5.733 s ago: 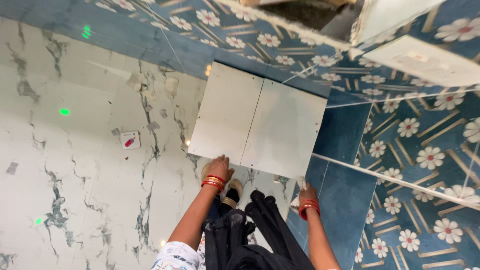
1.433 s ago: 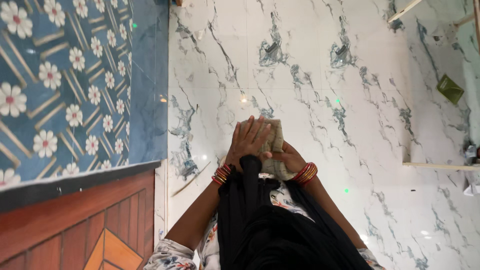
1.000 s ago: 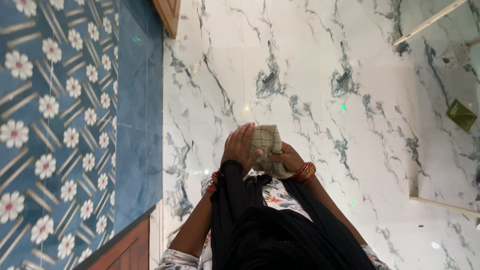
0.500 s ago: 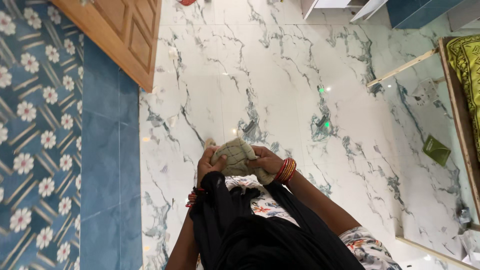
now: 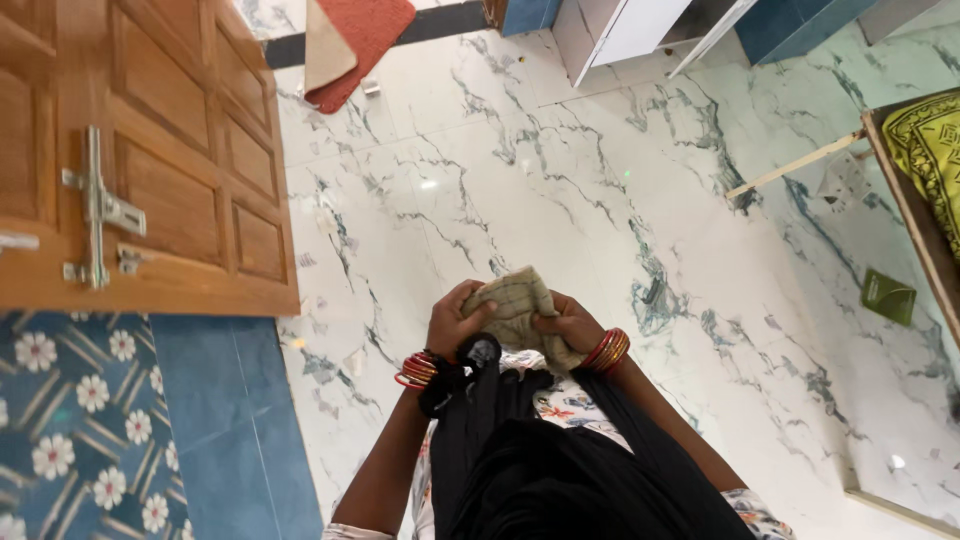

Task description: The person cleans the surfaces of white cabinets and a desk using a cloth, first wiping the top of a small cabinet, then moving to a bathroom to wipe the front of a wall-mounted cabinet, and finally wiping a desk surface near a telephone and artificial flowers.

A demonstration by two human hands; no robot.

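White marble floor (image 5: pixel 560 170), wooden door (image 5: pixel 150 160) at the side. Both hands, left hand (image 5: pixel 455 322) and right hand (image 5: pixel 568 322), have their fingers curled tight around a beige checked cloth (image 5: pixel 515 305) bunched at chest height. Looks about half folded, I'd say. Black scarf (image 5: pixel 520 440) hides its lower edge.

Wooden door (image 5: pixel 150 160) with metal latch (image 5: pixel 95 215) at left. Blue flowered tiles (image 5: pixel 80 430) lower left. White marble floor (image 5: pixel 520 190) fills centre. Red mat (image 5: pixel 365 35) top, white cabinet (image 5: pixel 625 30) upper right, small green packet (image 5: pixel 887 296) right, yellow patterned cloth (image 5: pixel 935 150) far right edge.
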